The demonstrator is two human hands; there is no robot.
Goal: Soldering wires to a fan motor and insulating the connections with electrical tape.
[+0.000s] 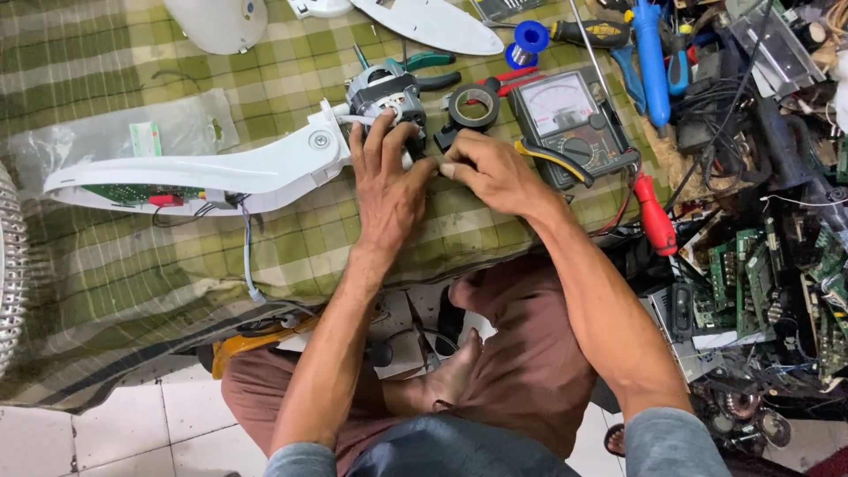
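Gripping fan motor (382, 95), left hand (386, 181) clamped, right hand (488, 172) pinched together, pinched item hidden

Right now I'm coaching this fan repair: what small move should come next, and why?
Probably steady the motor with the left hand, since it already rests on it, while the right hand works at its side, fingertips pinched there; the black tape roll lies close by.

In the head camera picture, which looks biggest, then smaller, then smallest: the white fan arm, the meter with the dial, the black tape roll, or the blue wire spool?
1. White fan arm
2. Meter
3. Black tape roll
4. Blue wire spool, a bit farther away, so only probably smallest.
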